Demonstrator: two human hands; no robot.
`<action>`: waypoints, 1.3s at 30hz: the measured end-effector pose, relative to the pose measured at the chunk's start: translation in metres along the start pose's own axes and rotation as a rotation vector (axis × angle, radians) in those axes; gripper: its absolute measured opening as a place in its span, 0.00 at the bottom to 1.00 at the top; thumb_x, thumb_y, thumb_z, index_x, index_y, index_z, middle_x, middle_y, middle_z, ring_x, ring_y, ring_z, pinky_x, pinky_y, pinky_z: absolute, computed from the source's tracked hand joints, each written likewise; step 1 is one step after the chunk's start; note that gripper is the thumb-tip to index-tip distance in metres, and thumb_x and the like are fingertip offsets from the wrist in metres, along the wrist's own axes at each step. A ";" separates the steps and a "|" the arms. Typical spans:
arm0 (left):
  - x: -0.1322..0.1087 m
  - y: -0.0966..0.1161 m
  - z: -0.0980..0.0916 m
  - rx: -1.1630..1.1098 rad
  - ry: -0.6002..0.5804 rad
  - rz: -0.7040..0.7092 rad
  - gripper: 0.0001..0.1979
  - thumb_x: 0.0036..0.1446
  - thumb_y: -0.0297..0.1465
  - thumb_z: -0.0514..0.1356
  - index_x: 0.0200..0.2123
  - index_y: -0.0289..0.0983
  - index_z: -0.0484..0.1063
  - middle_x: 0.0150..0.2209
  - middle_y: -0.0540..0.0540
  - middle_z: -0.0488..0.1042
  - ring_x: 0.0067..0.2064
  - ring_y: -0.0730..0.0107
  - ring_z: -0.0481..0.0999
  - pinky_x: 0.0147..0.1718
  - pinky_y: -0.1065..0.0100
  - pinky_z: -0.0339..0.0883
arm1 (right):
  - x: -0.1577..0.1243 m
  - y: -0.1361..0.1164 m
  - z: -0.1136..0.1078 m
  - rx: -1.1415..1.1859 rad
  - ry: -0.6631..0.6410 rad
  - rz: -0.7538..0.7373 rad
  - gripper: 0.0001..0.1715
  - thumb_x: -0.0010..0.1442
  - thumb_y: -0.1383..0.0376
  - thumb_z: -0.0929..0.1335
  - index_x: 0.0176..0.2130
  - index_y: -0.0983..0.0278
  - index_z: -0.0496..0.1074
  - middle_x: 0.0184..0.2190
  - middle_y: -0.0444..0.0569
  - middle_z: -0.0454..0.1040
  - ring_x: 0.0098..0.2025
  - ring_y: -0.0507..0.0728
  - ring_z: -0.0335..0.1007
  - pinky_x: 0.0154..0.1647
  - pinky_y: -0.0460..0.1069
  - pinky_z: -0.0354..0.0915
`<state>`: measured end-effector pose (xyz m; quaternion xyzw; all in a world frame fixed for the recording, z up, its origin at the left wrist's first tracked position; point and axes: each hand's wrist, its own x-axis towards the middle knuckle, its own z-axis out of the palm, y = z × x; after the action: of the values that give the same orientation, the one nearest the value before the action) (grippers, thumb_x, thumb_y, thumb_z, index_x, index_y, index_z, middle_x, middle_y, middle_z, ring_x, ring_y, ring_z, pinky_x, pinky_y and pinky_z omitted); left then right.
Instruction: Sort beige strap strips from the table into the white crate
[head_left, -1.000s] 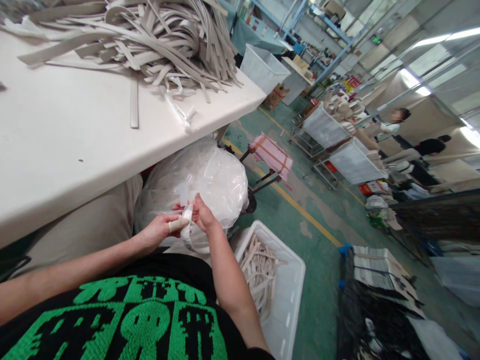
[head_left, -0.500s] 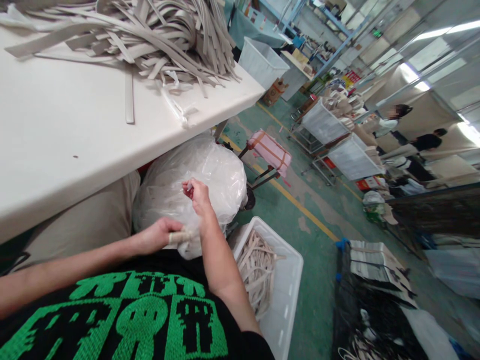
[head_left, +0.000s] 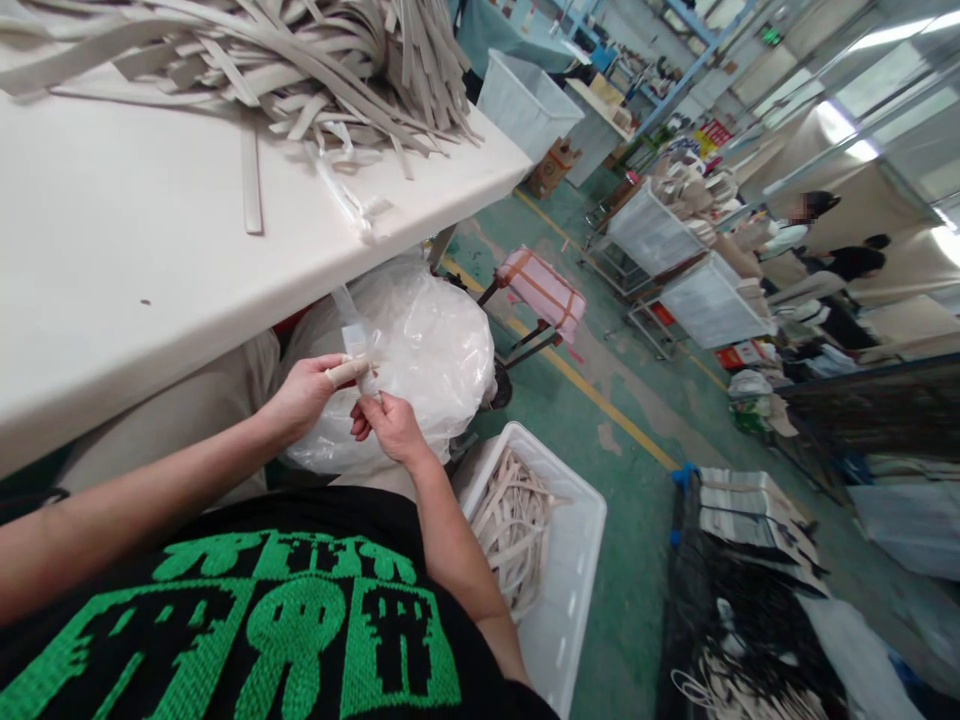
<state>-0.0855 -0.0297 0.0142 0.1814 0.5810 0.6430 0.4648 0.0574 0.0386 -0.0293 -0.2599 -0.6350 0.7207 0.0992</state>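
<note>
Both hands meet above a large clear plastic bag (head_left: 442,340) with pale contents, beside the table edge. A narrow whitish, see-through plastic strip (head_left: 355,335) runs up from between the fingers. My left hand (head_left: 304,395), one finger wrapped in beige tape, is closed on the strip from the left. Just below it, my right hand (head_left: 391,425) pinches the strip's lower part, its other fingers curled in. The fingertips of the two hands are nearly touching. How the strip lies between them is partly hidden.
A pile of grey-beige straps (head_left: 322,70) lies on the white table (head_left: 112,230). A white bin (head_left: 574,580) of beige strips stands at my right. Beyond are a pink-padded stool (head_left: 544,290), carts with bins (head_left: 716,310), and two people at the far right.
My left hand has risen and moved left with the strip, which now stands up from the fingers. My right hand has come down beside it from higher over the bag.
</note>
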 end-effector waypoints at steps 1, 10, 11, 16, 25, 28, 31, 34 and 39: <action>0.000 0.001 0.001 -0.029 0.019 0.013 0.19 0.39 0.46 0.74 0.25 0.35 0.81 0.24 0.44 0.78 0.26 0.64 0.73 0.28 0.65 0.68 | -0.002 0.000 0.000 -0.061 0.023 0.000 0.31 0.63 0.39 0.65 0.32 0.63 0.70 0.20 0.42 0.72 0.21 0.51 0.70 0.26 0.46 0.66; 0.009 0.009 -0.007 -0.146 0.197 0.020 0.22 0.29 0.45 0.77 0.24 0.35 0.80 0.29 0.43 0.80 0.39 0.59 0.77 0.41 0.63 0.71 | -0.051 0.028 -0.018 -0.280 0.020 0.135 0.24 0.70 0.49 0.63 0.30 0.62 0.68 0.18 0.40 0.70 0.20 0.50 0.69 0.25 0.44 0.63; 0.008 0.006 -0.007 -0.158 0.196 0.006 0.22 0.28 0.45 0.77 0.24 0.35 0.80 0.28 0.43 0.80 0.38 0.60 0.77 0.40 0.64 0.71 | -0.056 0.032 -0.020 -0.283 0.018 0.157 0.24 0.70 0.49 0.63 0.30 0.62 0.68 0.18 0.40 0.70 0.20 0.50 0.69 0.25 0.44 0.63; 0.002 -0.001 -0.004 -0.150 0.166 -0.026 0.23 0.28 0.46 0.78 0.24 0.35 0.81 0.29 0.43 0.81 0.37 0.61 0.76 0.39 0.64 0.69 | -0.066 0.031 -0.021 -0.345 0.025 0.155 0.23 0.69 0.48 0.63 0.32 0.62 0.70 0.25 0.45 0.77 0.27 0.53 0.76 0.31 0.46 0.67; -0.025 -0.012 0.007 0.115 -0.066 -0.004 0.19 0.41 0.48 0.73 0.20 0.37 0.78 0.20 0.49 0.75 0.28 0.65 0.72 0.36 0.64 0.67 | -0.027 -0.010 0.011 -0.278 0.323 -0.113 0.24 0.72 0.48 0.58 0.35 0.61 0.70 0.21 0.41 0.71 0.18 0.50 0.67 0.22 0.45 0.62; -0.027 -0.008 0.006 0.118 -0.036 0.022 0.17 0.39 0.45 0.74 0.24 0.37 0.80 0.24 0.48 0.78 0.32 0.64 0.74 0.39 0.64 0.67 | -0.027 -0.012 0.012 -0.309 0.328 -0.137 0.21 0.72 0.51 0.59 0.35 0.60 0.70 0.22 0.41 0.72 0.19 0.50 0.68 0.24 0.45 0.64; -0.022 0.001 0.006 -0.024 0.076 0.080 0.22 0.40 0.47 0.73 0.34 0.37 0.83 0.38 0.42 0.83 0.42 0.57 0.77 0.43 0.62 0.69 | -0.032 -0.007 0.013 -0.352 0.293 -0.113 0.18 0.72 0.54 0.60 0.38 0.60 0.71 0.21 0.40 0.72 0.20 0.50 0.68 0.26 0.45 0.65; -0.021 0.002 0.008 -0.071 0.085 0.034 0.23 0.38 0.48 0.74 0.32 0.35 0.83 0.38 0.39 0.83 0.42 0.56 0.78 0.41 0.62 0.71 | -0.034 0.000 0.017 -0.361 0.301 -0.105 0.17 0.72 0.56 0.60 0.37 0.60 0.71 0.20 0.40 0.71 0.19 0.50 0.67 0.25 0.45 0.64; -0.030 -0.019 0.009 -0.013 -0.070 -0.070 0.18 0.40 0.43 0.73 0.28 0.35 0.82 0.26 0.45 0.78 0.28 0.64 0.73 0.30 0.64 0.69 | -0.033 0.004 0.016 -0.314 0.317 -0.123 0.18 0.71 0.55 0.59 0.34 0.60 0.67 0.21 0.41 0.72 0.19 0.50 0.69 0.24 0.45 0.64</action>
<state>-0.0557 -0.0504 0.0079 0.1804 0.5661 0.6235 0.5082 0.0779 0.0087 -0.0239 -0.3429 -0.7304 0.5560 0.1996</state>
